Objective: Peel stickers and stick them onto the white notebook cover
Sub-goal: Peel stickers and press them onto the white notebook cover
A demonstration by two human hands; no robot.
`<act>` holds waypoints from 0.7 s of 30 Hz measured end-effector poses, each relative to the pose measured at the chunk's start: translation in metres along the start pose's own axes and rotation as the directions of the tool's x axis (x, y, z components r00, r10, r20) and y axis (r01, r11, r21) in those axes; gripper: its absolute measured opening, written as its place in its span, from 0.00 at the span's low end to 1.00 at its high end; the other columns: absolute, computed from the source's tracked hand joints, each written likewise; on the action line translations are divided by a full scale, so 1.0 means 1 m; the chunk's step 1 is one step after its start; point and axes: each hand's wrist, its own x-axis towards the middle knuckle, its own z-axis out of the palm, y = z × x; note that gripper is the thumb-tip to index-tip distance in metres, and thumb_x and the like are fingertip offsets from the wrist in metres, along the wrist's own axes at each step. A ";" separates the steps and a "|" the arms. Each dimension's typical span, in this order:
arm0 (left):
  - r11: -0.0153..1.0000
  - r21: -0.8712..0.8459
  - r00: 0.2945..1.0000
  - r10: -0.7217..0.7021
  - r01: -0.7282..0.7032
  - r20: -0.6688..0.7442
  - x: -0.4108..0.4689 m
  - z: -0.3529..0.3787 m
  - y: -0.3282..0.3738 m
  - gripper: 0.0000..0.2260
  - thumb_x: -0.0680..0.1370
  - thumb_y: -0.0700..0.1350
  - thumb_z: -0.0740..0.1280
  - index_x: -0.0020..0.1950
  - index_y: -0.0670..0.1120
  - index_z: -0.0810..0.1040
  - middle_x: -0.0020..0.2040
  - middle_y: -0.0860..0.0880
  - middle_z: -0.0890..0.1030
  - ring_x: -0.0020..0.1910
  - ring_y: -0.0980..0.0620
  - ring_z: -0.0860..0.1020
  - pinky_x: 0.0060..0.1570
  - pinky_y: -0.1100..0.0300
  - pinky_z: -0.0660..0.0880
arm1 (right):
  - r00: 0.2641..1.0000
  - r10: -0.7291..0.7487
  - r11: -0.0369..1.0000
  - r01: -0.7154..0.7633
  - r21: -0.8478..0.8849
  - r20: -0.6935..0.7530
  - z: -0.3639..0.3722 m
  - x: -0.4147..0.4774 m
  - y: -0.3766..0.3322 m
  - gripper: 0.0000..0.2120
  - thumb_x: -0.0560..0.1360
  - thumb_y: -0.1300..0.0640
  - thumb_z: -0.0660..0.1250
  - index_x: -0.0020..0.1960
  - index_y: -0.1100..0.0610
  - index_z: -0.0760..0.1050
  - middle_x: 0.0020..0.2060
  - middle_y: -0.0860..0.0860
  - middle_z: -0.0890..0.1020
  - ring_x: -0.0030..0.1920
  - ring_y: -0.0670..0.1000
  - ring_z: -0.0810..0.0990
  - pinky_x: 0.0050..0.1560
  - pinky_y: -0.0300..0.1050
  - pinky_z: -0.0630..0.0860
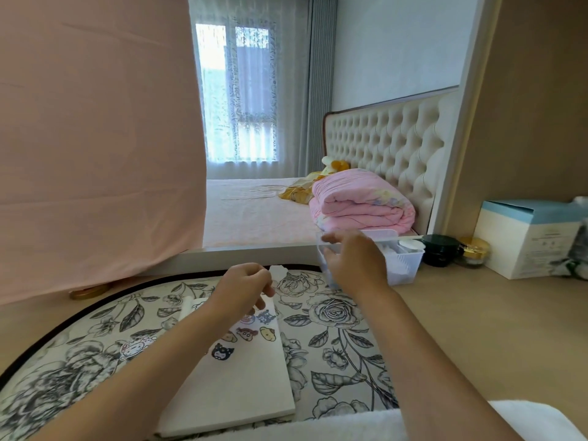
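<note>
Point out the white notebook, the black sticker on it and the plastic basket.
white notebook (245,396), head view, bare lower cover.
black sticker (222,351), head view, its middle.
plastic basket (404,265), head view, front wall.

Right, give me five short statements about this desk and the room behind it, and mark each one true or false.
1. The white notebook lies on the floral mat. True.
2. The notebook cover has no stickers on it yet. False: several cartoon stickers are already on the cover.
3. The right hand is up at the plastic basket. True.
4. The folded quilt on the bed is blue. False: the folded quilt on the bed is pink.
5. The dark jar stands on the floral mat. False: the dark jar stands off the mat, on the bare tabletop beside the basket.
</note>
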 end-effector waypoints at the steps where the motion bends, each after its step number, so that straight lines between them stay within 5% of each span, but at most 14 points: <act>1: 0.999 -0.036 1.000 -0.021 0.021 -0.002 -0.002 -0.003 0.001 0.09 0.79 0.39 0.61 0.40 0.42 0.78 0.36 0.48 0.81 0.30 0.51 0.76 0.31 0.59 0.70 | 0.997 -0.059 0.996 0.056 0.065 0.047 0.000 -0.002 -0.011 0.10 0.78 0.56 0.70 0.58 0.48 0.82 0.58 0.46 0.81 0.52 0.47 0.79 0.51 0.40 0.72; 6: 0.964 -0.187 0.982 -0.187 0.187 0.021 -0.008 -0.021 0.001 0.08 0.77 0.41 0.61 0.41 0.40 0.77 0.37 0.45 0.80 0.30 0.49 0.75 0.28 0.60 0.68 | 0.920 -0.283 0.951 0.231 0.208 0.272 0.014 -0.016 -0.052 0.12 0.70 0.57 0.76 0.48 0.42 0.79 0.48 0.38 0.79 0.40 0.35 0.74 0.46 0.37 0.71; 15: 0.834 -0.377 0.912 -0.327 0.402 0.248 -0.027 -0.049 -0.009 0.04 0.76 0.42 0.62 0.43 0.44 0.74 0.34 0.49 0.78 0.29 0.50 0.73 0.31 0.59 0.67 | 0.901 -0.402 0.903 0.361 0.231 0.164 0.042 -0.029 -0.066 0.04 0.73 0.52 0.76 0.41 0.44 0.83 0.45 0.40 0.81 0.34 0.37 0.74 0.42 0.41 0.76; 21: 0.535 -0.637 0.820 -0.223 0.555 0.527 -0.038 -0.072 -0.019 0.17 0.75 0.54 0.62 0.53 0.42 0.76 0.42 0.45 0.78 0.36 0.48 0.74 0.35 0.57 0.70 | 0.953 -0.196 0.880 0.065 0.471 0.233 0.043 -0.033 -0.078 0.09 0.72 0.58 0.77 0.37 0.46 0.82 0.32 0.38 0.82 0.31 0.41 0.77 0.36 0.35 0.74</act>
